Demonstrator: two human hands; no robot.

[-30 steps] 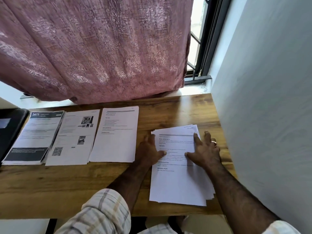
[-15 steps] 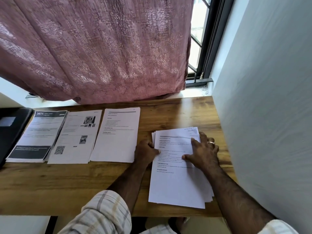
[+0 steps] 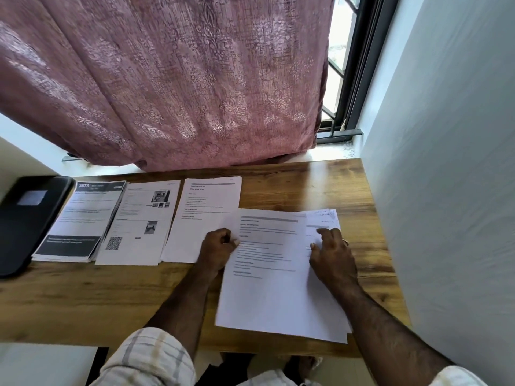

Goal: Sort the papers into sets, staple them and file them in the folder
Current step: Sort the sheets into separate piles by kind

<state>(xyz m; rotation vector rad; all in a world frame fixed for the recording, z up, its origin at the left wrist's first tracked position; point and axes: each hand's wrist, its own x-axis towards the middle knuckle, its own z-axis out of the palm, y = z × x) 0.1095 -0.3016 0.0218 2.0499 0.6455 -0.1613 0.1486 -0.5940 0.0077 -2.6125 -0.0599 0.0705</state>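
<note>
My left hand (image 3: 218,249) pinches the left edge of the top sheet (image 3: 267,274), a printed text page, slid leftward off the unsorted stack (image 3: 326,221). My right hand (image 3: 333,256) rests with loosely bent fingers on the stack at the right, a ring on one finger. Three sorted piles lie in a row to the left: a dark-banner flyer pile (image 3: 80,218), a pile with photos and a QR code (image 3: 139,221), and a text page pile (image 3: 203,215). A black folder (image 3: 28,218) lies at the far left.
The wooden desk (image 3: 111,296) ends at a white wall (image 3: 446,190) on the right. A pink curtain (image 3: 181,79) hangs over the window behind the desk. My checked sleeve (image 3: 150,360) shows at the bottom.
My left hand has taken the top sheet by its left edge and drawn it leftward off the stack, toward the text page pile. My right hand has stayed on the stack.
</note>
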